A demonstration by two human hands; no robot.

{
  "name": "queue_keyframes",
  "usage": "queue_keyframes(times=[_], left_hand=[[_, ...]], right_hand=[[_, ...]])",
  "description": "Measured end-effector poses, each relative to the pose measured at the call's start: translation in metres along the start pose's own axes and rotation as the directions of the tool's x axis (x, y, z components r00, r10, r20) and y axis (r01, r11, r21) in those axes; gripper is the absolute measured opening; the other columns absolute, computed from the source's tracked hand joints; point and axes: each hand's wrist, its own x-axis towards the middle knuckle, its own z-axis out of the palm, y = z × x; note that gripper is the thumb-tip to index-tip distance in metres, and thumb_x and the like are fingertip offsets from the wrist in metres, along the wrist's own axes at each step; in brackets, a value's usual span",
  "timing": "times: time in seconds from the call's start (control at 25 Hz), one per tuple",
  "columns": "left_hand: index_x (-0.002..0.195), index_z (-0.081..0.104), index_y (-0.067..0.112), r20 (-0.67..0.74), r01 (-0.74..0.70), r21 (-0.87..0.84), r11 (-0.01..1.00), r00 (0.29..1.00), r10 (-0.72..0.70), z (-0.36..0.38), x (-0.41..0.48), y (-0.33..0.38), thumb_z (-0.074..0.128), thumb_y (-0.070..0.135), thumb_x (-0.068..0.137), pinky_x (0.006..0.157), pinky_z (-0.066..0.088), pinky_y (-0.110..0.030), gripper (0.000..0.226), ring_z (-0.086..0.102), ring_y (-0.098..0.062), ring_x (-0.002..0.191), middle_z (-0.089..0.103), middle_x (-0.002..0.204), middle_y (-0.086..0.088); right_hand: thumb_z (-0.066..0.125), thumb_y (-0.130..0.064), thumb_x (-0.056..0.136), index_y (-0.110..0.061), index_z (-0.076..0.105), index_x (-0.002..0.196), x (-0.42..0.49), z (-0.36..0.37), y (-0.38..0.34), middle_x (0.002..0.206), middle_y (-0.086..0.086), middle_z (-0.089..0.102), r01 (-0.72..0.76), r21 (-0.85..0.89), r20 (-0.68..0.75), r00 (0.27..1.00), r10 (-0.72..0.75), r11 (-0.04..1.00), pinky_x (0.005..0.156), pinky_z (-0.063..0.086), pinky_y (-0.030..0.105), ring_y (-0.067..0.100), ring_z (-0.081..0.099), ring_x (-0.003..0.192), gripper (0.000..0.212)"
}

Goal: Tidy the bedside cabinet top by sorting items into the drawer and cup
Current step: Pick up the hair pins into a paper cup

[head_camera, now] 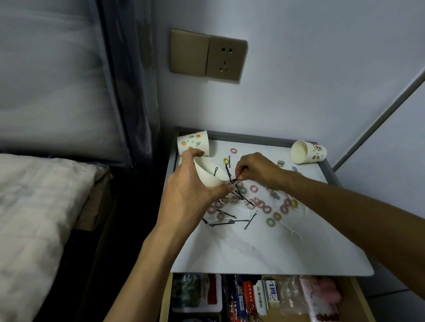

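The white cup point(211, 177), tilted above the surface point(273, 251) with one pin point(216, 171) inside, is gripped in my left hand point(188, 194), my right hand point(256, 169) pinches a black hairpin point(233, 181) beside its rim, loose pins point(224, 223) and hair rings point(260, 204) scattered beneath, drawer point(361, 298) open.

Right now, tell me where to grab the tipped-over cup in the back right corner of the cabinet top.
Take the tipped cup around its printed wall, coming from above and the front. It lies on its side, mouth facing left, and the cabinet's grey rim stands close on its right, likely blocking fingers there.
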Motion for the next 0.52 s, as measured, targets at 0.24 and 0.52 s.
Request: queue_keyframes(times=[0.24,0.52], left_hand=[[0.126,0.044,0.032,-0.006,0.0,0.013,1.0,1.0,0.001,0.002,0.002,0.0,0.089,0.042,0.059,0.074,0.058,-0.043,0.081,0.065,-0.018,0.089,0.063,0.104,0.004],[0.124,0.046,0.033,-0.008,-0.008,-0.012,1.0,1.0,0.008,0.005,-0.002,0.002,0.09,0.037,0.061,0.065,0.057,-0.029,0.077,0.065,-0.003,0.072,0.062,0.092,0.011]], right_hand=[[0.062,-0.017,0.09,-0.016,0.066,0.087,-0.008,0.012,0.0,0.088,-0.006,0.059,0.028,-0.152,-0.006,1.0,-0.029,0.988,0.07,0.039,0.025,0.01,0.051,0.082,0.005],[0.061,-0.011,0.091,-0.023,0.059,0.08,-0.027,0.005,0.008,0.072,-0.013,0.06,-0.148,0.074,-0.097,0.983,0.154,0.986,0.061,0.038,0.022,0.003,0.057,0.067,0.017]])
